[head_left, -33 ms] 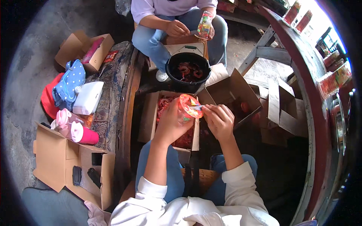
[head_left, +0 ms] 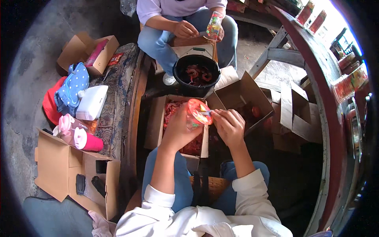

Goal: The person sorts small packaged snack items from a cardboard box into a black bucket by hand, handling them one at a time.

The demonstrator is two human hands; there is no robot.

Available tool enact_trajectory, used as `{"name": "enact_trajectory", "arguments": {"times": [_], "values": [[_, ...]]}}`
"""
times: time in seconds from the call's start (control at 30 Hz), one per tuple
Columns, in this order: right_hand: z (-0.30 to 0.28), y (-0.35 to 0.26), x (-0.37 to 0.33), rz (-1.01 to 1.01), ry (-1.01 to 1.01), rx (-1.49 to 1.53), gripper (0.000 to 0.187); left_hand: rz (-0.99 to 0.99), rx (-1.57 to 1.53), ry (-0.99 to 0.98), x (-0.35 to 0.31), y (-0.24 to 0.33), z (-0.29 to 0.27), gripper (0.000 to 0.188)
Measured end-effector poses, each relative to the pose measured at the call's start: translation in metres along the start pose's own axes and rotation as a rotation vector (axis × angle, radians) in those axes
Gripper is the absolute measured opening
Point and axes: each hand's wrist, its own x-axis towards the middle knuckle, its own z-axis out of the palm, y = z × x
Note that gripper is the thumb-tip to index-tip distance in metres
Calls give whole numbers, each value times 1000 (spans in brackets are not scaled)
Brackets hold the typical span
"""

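Above a cardboard box (head_left: 158, 118) of red plastic scraps, my left hand (head_left: 177, 132) is closed around a clear printed plastic cup (head_left: 194, 123). Its red rim (head_left: 191, 107) faces up and toward my right side. My right hand (head_left: 229, 125) pinches a small pale blade (head_left: 206, 113), whose tip lies at the rim. The handle is hidden in the fingers. Across from me, another person's hands (head_left: 186, 29) hold a similar printed cup (head_left: 214, 26) and a thin tool that is hard to make out.
Beyond the box stands a black bucket (head_left: 183, 85) with red strips inside. Open cartons (head_left: 241, 93) sit to its right. A bench (head_left: 110, 102) on the left carries tumblers (head_left: 89, 140), a white container (head_left: 92, 103) and bags. Stacked cups (head_left: 347, 86) rest along the red-edged table (head_left: 312, 51).
The cup has turned slightly in my left hand, and the blade's angle at the rim differs a little. The other person's hands hold nearly the same pose.
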Motion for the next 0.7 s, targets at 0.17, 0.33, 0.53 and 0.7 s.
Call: {"name": "enact_trajectory", "arguments": {"times": [0.17,0.33,0.53,0.7], "values": [[-2,6,-9,22,-29,-17,21,11,-81,-55,4,-7,13,58],[-5,7,-10,21,-46,9,24,-56,-204,-132,3,-1,9,55],[-7,5,-9,94,-102,-3,39,-4,-197,-90,3,-15,18,54],[0,5,-12,101,-21,13,41,-2,-206,-130,3,-13,16,52]]}}
